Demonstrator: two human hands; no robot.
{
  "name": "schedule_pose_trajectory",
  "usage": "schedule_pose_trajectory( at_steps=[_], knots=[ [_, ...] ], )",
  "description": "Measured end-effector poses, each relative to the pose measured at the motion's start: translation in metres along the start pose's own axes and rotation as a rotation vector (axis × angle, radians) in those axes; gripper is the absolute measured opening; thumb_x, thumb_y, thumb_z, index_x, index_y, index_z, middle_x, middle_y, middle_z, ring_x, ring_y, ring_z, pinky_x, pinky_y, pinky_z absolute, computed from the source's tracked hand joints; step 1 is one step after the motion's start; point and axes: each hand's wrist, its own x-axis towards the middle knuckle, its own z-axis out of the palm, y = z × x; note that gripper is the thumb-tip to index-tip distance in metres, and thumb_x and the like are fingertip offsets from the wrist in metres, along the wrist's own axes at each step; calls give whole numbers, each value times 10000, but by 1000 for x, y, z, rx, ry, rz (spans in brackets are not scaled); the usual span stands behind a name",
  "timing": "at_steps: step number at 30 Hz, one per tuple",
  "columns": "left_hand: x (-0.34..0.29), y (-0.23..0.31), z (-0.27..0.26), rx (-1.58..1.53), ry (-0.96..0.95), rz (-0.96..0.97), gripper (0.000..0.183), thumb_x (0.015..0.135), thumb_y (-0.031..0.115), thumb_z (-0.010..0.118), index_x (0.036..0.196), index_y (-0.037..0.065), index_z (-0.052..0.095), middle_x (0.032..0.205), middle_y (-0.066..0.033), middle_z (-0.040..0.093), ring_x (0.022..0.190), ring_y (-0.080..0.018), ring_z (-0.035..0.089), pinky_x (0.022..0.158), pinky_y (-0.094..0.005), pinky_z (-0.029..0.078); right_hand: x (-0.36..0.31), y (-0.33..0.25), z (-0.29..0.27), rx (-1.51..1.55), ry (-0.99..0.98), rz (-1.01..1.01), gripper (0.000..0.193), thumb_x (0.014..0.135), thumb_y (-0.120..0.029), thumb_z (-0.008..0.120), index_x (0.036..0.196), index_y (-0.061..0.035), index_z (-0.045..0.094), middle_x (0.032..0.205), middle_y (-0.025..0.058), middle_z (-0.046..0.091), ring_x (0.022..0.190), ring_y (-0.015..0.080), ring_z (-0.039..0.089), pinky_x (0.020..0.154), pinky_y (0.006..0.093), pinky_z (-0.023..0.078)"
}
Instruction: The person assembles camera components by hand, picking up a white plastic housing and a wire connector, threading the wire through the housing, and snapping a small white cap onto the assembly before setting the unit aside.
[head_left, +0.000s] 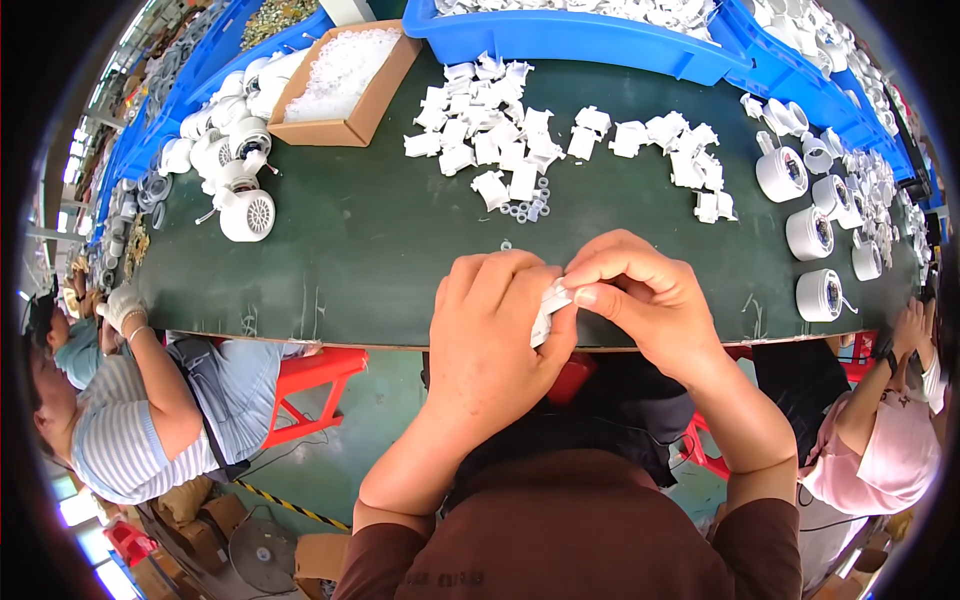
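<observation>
My left hand point(497, 335) is closed around a small white plastic part point(548, 312), mostly covered by the fingers. My right hand point(640, 300) meets it at the part's upper end, thumb and forefinger pinched together there; anything smaller between those fingertips is hidden. Both hands are just above the table's near edge. Beyond them lies a single small grey ring point(506, 245), and farther back a cluster of similar rings point(527, 210). Next to that cluster is a loose heap of white plastic parts point(485, 120), with a smaller group of white parts point(685, 150) to its right.
The green table point(350, 240) carries a cardboard box point(375, 105) of translucent pieces. White round housings stand left point(246, 214) and right point(820, 296). Blue bins point(560, 38) line the back. People sit at both sides, one in a striped top point(130, 440), one in pink point(870, 450).
</observation>
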Motion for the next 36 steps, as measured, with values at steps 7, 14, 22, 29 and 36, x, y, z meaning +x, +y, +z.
schedule_pose_trajectory(
  at_steps=[7, 14, 22, 29, 36],
  knots=[
    [-2, -4, 2, -17, 20, 36, 353, 716, 35, 774, 1005, 69, 574, 1008, -103, 618, 903, -316, 602, 766, -411, 481, 10, -12, -1, 86, -59, 168, 86, 943, 12, 673, 1025, 2, 696, 1038, 80, 704, 980, 142, 657, 912, 310, 528],
    [-6, -1, 7, 31, 3, 33, 362, 715, 34, 787, 1009, 79, 581, 1009, -104, 621, 913, -310, 606, 756, -403, 480, 8, -11, 11, 56, -3, 311, 107, 942, -45, 700, 1027, -10, 646, 1027, 72, 701, 920, 97, 637, 849, 287, 531],
    [-28, -9, 15, -34, 296, 139, 357, 688, 30, 814, 979, 89, 616, 950, -76, 654, 814, -269, 606, 708, -395, 492, -3, -11, 20, 213, 1, 294, 78, 971, -11, 630, 1047, 2, 639, 1040, 73, 682, 934, 108, 639, 860, 268, 522],
    [-25, -18, -8, -16, 132, 121, 330, 662, 49, 837, 920, 93, 636, 949, -70, 664, 809, -260, 614, 685, -374, 478, 4, -4, 36, -65, -4, 163, 63, 996, -35, 569, 1016, 8, 610, 920, 52, 639, 810, 108, 599, 747, 274, 497],
    [-2, -89, -64, 679, 263, -55, 386, 773, 225, 832, 1104, 87, 690, 1207, -131, 643, 1147, -340, 564, 1003, -448, 394, 9, 1, 11, -357, 70, -75, 67, 992, -35, 611, 1027, 1, 656, 991, 47, 673, 898, 95, 613, 822, 265, 489]
  ],
)
